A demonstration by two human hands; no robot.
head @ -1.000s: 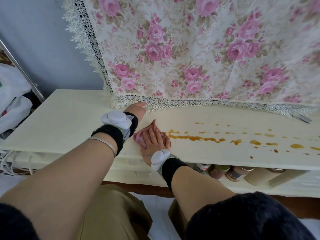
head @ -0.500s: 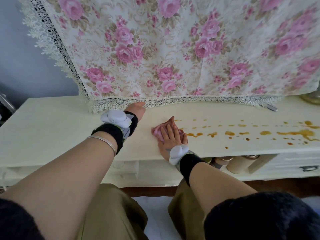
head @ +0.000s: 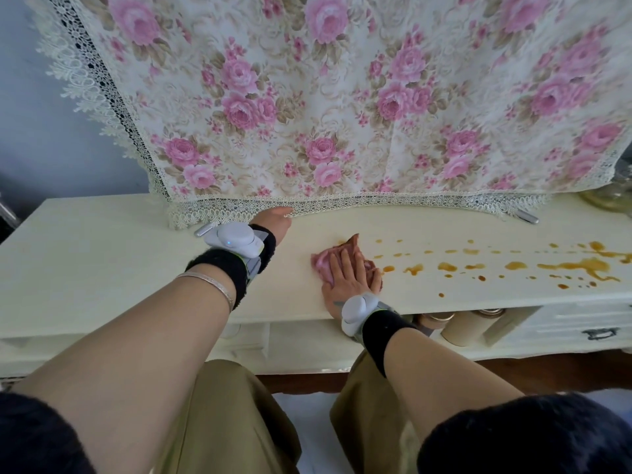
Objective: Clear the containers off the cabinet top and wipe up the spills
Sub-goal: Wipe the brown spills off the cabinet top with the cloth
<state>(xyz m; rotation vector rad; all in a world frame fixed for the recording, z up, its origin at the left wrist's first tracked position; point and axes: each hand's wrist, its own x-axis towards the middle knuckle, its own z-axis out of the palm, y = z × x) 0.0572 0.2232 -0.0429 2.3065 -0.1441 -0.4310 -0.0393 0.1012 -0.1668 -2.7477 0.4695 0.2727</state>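
My right hand (head: 349,278) lies flat on a pink rag (head: 352,249) and presses it onto the cream cabinet top (head: 102,254). Just right of the rag starts a trail of brown spill drops (head: 448,266) that runs to a larger puddle (head: 578,266) near the right edge. My left hand (head: 273,224) reaches to the lace hem of the floral cloth (head: 342,114) at the back; its fingers are hidden under the hem, so its grip cannot be seen.
Several cylindrical containers (head: 461,328) lie on the shelf under the cabinet top, right of my right arm. A drawer with a dark handle (head: 596,333) sits at far right. A glass object (head: 612,196) stands at the back right corner.
My right hand has slid the rag to the right along the spill trail. The brown streak that lay beside the rag is gone. My left hand stays at the cloth hem.
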